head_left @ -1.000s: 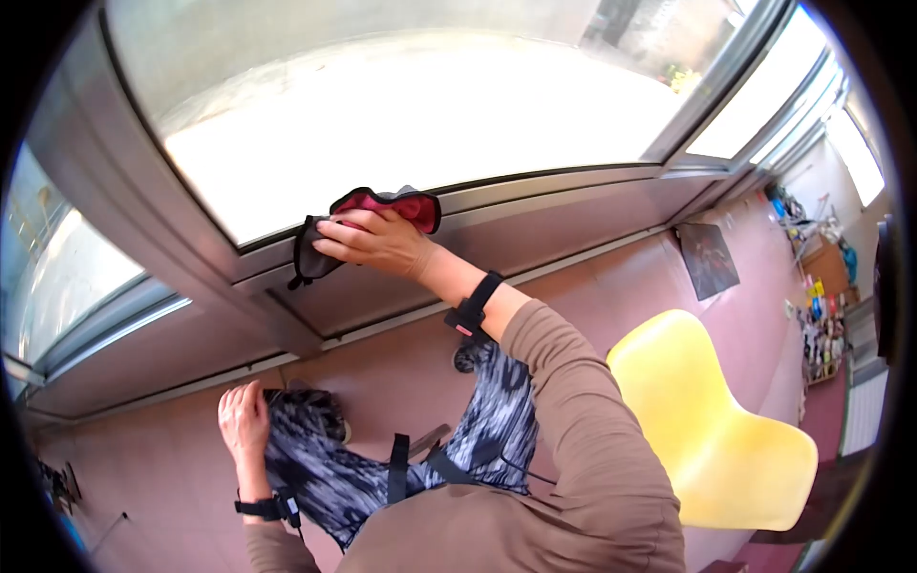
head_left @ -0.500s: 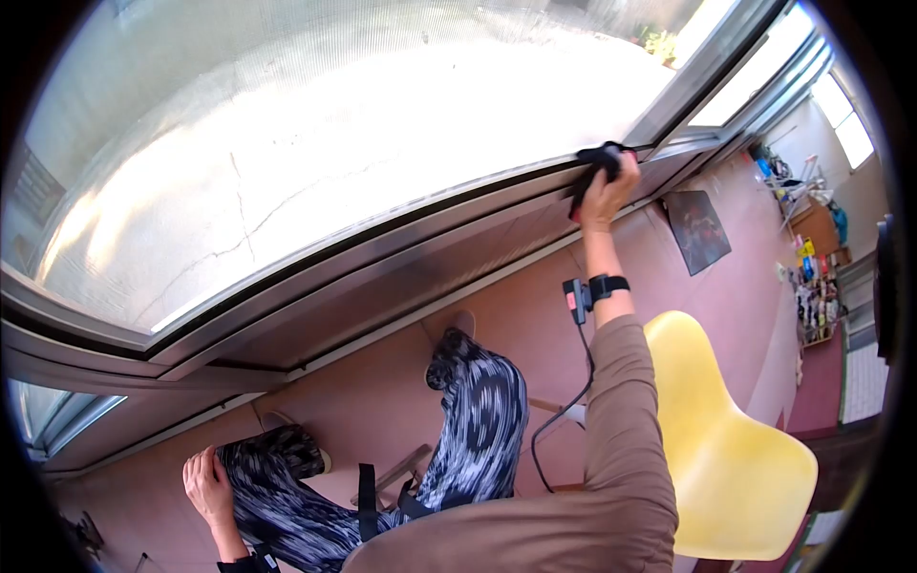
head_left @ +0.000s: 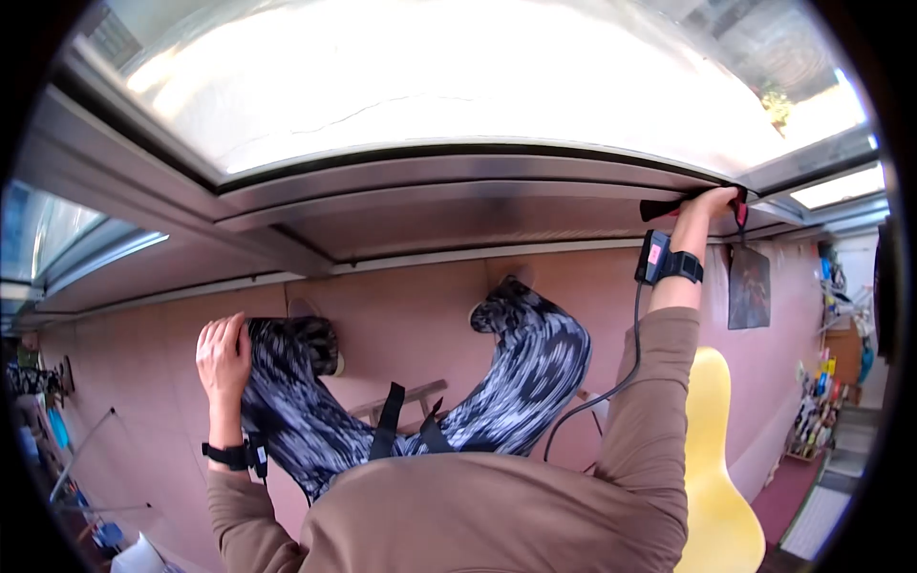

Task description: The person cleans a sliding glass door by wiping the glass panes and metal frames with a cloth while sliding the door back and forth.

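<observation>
My right hand (head_left: 714, 202) is closed on a dark and red cloth (head_left: 659, 207) at the right end of the metal window frame (head_left: 458, 169), by the corner post. Part of the cloth hangs past my fingers, and the hand hides the rest. My left hand (head_left: 223, 355) rests on my left knee in patterned trousers (head_left: 296, 392), fingers extended and holding nothing. Black straps with small devices circle both wrists, and a cable runs from the right device (head_left: 653, 258).
A yellow chair (head_left: 712, 468) stands close by my right arm. A dark mat (head_left: 749, 286) lies on the floor beyond the right hand. Shelves with assorted items (head_left: 815, 406) are at the far right. A metal stand (head_left: 91, 454) is at the lower left.
My right hand has moved with the cloth from the left part of the window frame to its right corner. My left hand stays at the left knee. The view has shifted.
</observation>
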`<action>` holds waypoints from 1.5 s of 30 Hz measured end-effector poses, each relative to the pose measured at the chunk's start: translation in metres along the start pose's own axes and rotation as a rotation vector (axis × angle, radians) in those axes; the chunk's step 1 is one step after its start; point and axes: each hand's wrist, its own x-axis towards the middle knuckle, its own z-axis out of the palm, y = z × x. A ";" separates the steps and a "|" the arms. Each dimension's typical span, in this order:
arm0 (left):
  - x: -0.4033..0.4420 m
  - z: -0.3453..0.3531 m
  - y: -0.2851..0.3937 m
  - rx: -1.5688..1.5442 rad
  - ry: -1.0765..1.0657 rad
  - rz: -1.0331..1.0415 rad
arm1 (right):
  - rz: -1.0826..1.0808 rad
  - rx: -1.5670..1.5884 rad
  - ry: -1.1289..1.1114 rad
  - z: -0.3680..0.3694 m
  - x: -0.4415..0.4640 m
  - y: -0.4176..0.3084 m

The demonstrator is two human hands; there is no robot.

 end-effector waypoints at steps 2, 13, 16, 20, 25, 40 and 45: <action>-0.002 0.001 -0.001 -0.019 0.007 -0.016 | 0.062 -0.160 0.111 0.003 -0.028 0.011; -0.014 0.001 -0.013 -0.093 0.094 -0.009 | 0.033 -0.157 -0.003 0.023 -0.280 0.069; -0.018 0.002 -0.015 -0.114 0.108 -0.018 | 0.197 0.050 -0.064 0.030 -0.368 0.055; -0.020 0.004 -0.017 -0.132 0.119 -0.039 | 0.579 0.191 -0.073 0.037 -0.437 0.110; -0.022 0.005 -0.018 -0.139 0.102 -0.067 | 0.860 1.256 0.577 0.057 -0.523 0.156; -0.020 0.005 -0.020 -0.203 0.079 -0.123 | 1.098 2.269 2.508 -0.033 -0.492 0.267; -0.020 0.005 -0.022 -0.208 0.096 -0.144 | 1.294 2.093 2.861 -0.071 -0.464 0.322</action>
